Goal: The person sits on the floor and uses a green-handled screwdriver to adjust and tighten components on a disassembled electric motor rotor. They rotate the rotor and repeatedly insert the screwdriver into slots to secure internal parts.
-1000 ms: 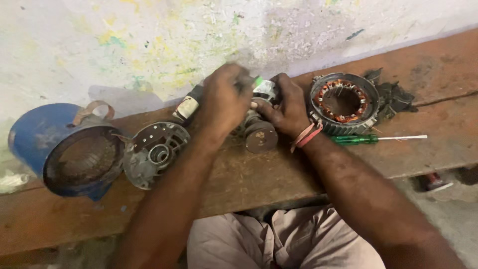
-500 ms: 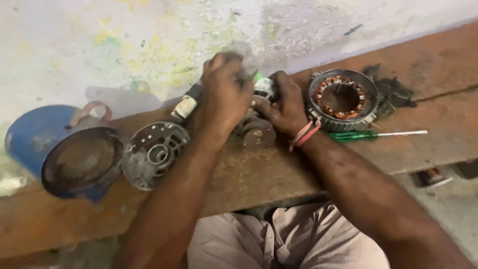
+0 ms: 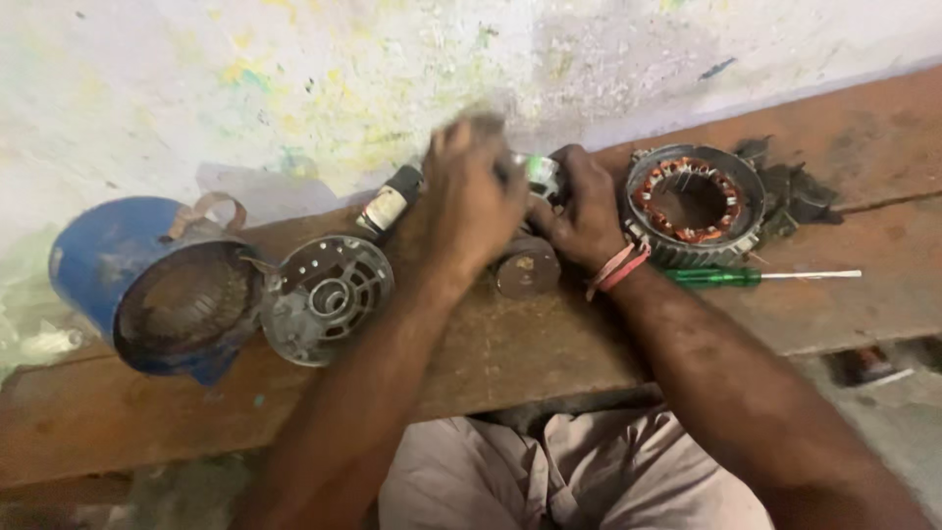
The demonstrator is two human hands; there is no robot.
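My left hand (image 3: 471,201) is blurred and closed over the top of a small motor rotor assembly (image 3: 527,267) that rests on a wooden bench (image 3: 510,344). My right hand (image 3: 586,211) grips the same assembly from the right side; red bands circle that wrist. What my left fingers hold is hidden by the hand itself. A small cylindrical capacitor (image 3: 388,206) pokes out just left of my left hand.
A blue motor housing (image 3: 147,285) lies on its side at the left, a round vented end cover (image 3: 326,297) beside it. A stator with copper windings (image 3: 695,204) sits to the right, a green-handled screwdriver (image 3: 760,277) in front of it. A stained wall runs behind.
My left hand has lifted slightly and shifted over the rotor assembly, now blurred. My right hand stays on the part. The other bench items have not moved.
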